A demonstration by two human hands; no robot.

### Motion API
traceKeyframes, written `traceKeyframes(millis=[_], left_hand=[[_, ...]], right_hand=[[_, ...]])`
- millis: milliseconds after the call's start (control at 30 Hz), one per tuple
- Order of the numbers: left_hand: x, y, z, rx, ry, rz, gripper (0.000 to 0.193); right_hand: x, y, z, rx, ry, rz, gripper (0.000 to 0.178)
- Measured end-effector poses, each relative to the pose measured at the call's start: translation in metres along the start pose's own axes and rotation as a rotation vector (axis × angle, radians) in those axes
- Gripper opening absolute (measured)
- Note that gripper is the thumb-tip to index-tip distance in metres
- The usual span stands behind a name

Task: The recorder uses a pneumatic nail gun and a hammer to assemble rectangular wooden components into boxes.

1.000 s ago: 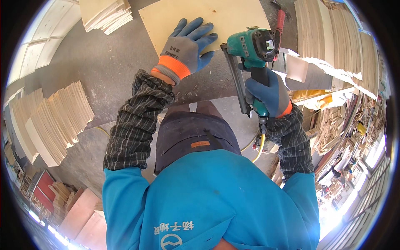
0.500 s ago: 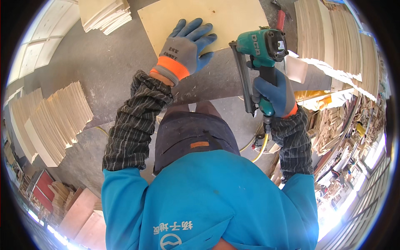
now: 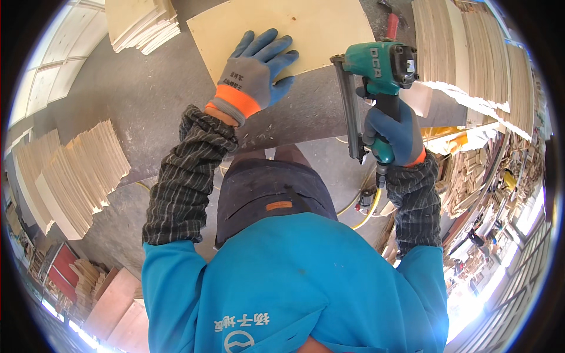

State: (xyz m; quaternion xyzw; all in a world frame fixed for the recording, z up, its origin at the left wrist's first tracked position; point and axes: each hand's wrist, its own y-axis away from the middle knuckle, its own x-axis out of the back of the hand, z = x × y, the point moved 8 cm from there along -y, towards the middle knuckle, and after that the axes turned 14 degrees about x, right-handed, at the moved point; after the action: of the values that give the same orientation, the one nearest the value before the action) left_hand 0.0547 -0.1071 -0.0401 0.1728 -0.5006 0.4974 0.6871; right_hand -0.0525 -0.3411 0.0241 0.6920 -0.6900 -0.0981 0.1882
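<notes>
A pale plywood panel lies on the dark tabletop, its far edge cut off by the top of the picture. My left hand, in a grey and blue work glove with an orange cuff, rests on the panel's near left part, fingers spread. In my gloved right hand I grip the handle of a green pneumatic nail gun. The gun is held up right of the panel, its long dark magazine toward the left. A yellow air hose runs down from its handle.
Stacked thin boards lie at the far left, with another board stack nearer on the left. Tall board stacks stand at the right. A red-handled hammer lies beyond the gun. Scrap wood is heaped at right.
The nail gun in my right hand has shifted slightly right and down. My left hand and the panel appear a little farther left, along with the nearby stacks.
</notes>
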Motion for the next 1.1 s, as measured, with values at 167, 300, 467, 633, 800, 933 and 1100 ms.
traceKeyframes(millis=[167,300,467,633,800,933,1100], left_hand=[[0.001,0.0,0.001,0.006,0.02,-0.009,0.042],[0.002,-0.001,0.001,0.0,0.029,-0.017,0.042],[0.002,-0.002,0.003,0.003,0.016,-0.028,0.042],[0.001,-0.002,0.002,0.004,0.022,-0.025,0.042],[0.0,-0.001,0.0,0.004,0.006,-0.032,0.042],[0.0,0.0,-0.001,0.006,0.009,-0.035,0.042],[-0.001,0.0,-0.001,0.002,0.015,-0.037,0.044]], right_hand=[[0.02,-0.001,-0.001,0.02,0.079,-0.002,0.054],[0.028,-0.005,0.01,0.022,0.061,0.01,0.053],[0.028,-0.005,0.011,0.013,-0.006,0.031,0.053],[0.031,-0.006,0.012,0.008,-0.02,0.015,0.053],[0.04,-0.005,0.009,0.029,0.001,0.048,0.053],[0.053,-0.005,0.011,0.042,0.023,0.076,0.053],[0.057,-0.008,0.02,0.021,-0.017,0.08,0.054]])
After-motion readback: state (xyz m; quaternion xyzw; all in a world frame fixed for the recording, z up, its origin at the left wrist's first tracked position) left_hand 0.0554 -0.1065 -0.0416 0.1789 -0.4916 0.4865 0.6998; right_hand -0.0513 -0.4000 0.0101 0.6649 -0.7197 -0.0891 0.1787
